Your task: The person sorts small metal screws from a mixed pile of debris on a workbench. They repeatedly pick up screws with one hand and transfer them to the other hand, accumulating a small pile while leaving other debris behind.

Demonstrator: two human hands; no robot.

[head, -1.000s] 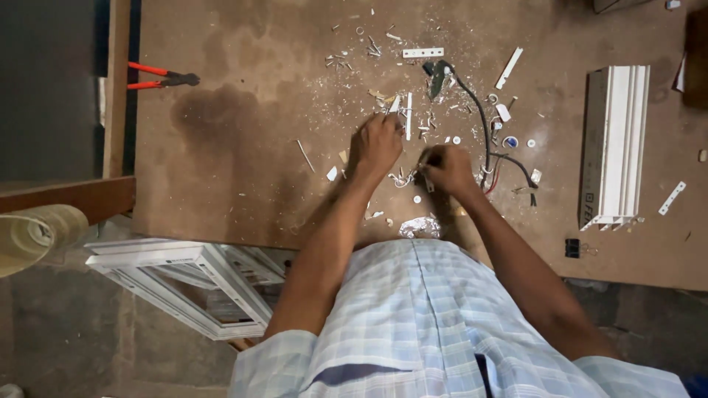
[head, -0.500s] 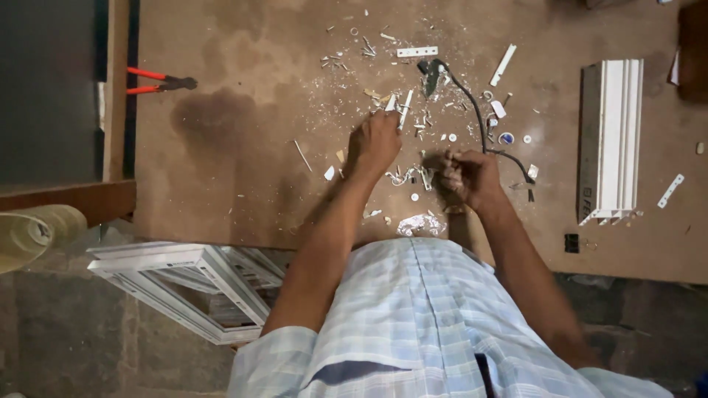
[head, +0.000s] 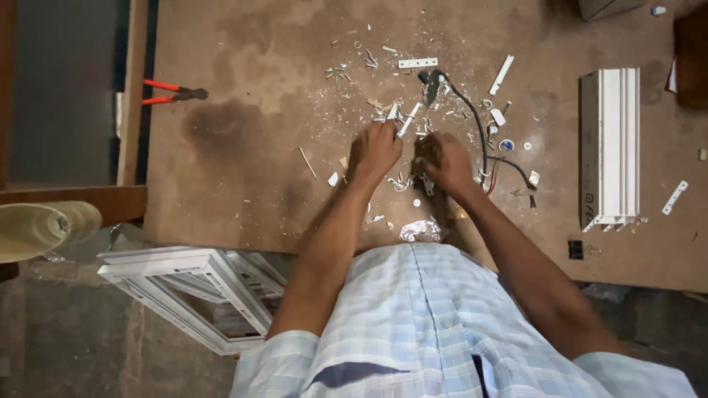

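Both my hands are over a brown workbench [head: 243, 184] littered with white plastic scraps. My left hand [head: 375, 151] is curled around the near end of a short white plastic strip [head: 408, 119], which points away and to the right. My right hand [head: 445, 162] sits close beside it with its fingers closed over a small dark object [head: 423, 151] that is mostly hidden. A black cable [head: 472, 121] with a dark plug at its far end runs just right of my right hand.
Red-handled cutters [head: 173, 91] lie at the bench's left. A white ribbed plastic profile [head: 612, 147] lies at the right, with small white pieces [head: 417, 63] and washers scattered around. A white window frame [head: 192, 287] leans below the bench's near edge.
My right hand swung out to the right and came back beside the left hand. The white strip at my left hand has tilted from straight to slanted.
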